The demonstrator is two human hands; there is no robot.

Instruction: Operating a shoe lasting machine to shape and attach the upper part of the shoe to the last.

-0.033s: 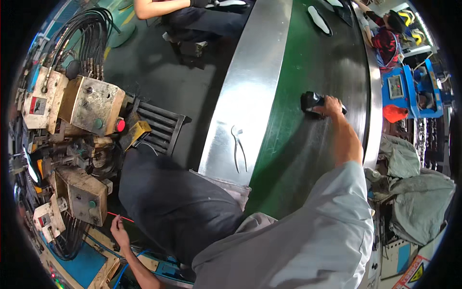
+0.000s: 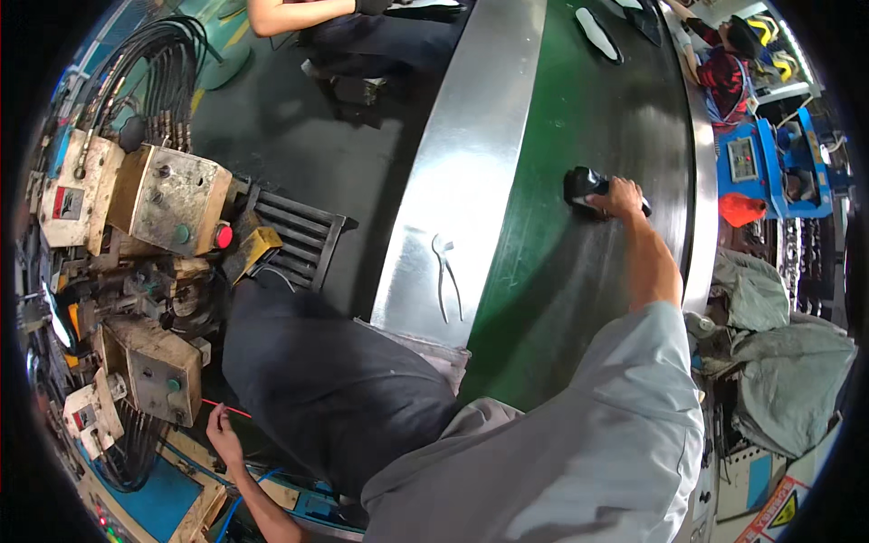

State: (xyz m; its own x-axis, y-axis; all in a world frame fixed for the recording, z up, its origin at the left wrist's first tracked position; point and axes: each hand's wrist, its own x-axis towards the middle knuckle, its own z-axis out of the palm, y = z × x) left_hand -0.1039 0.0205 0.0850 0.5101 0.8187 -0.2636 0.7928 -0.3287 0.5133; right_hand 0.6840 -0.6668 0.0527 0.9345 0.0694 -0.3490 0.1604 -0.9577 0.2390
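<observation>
My right hand (image 2: 622, 198) is stretched out over the green and dark conveyor belt (image 2: 543, 181). Its fingers are closed round a black shoe (image 2: 588, 185), whose far end sticks out to the left of my grip. Low on the left, my left hand (image 2: 224, 433) hangs beside the machine, near a thin red line. Its fingers are loosely bent and a little apart, with nothing visible in them. A pair of metal pincers (image 2: 444, 271) lies on the shiny metal ledge (image 2: 471, 136) between my legs and the belt.
Worn machine control boxes (image 2: 176, 199) with buttons and hoses stand at left, by a dark slatted stool (image 2: 294, 235). Farther up the belt lies a black shoe piece with a white sole (image 2: 597, 34). Co-workers sit at top left and top right. Grey cloth (image 2: 783, 380) hangs at right.
The view has shifted very slightly. Both of my hands keep their places, and the black shoe stays in my right hand.
</observation>
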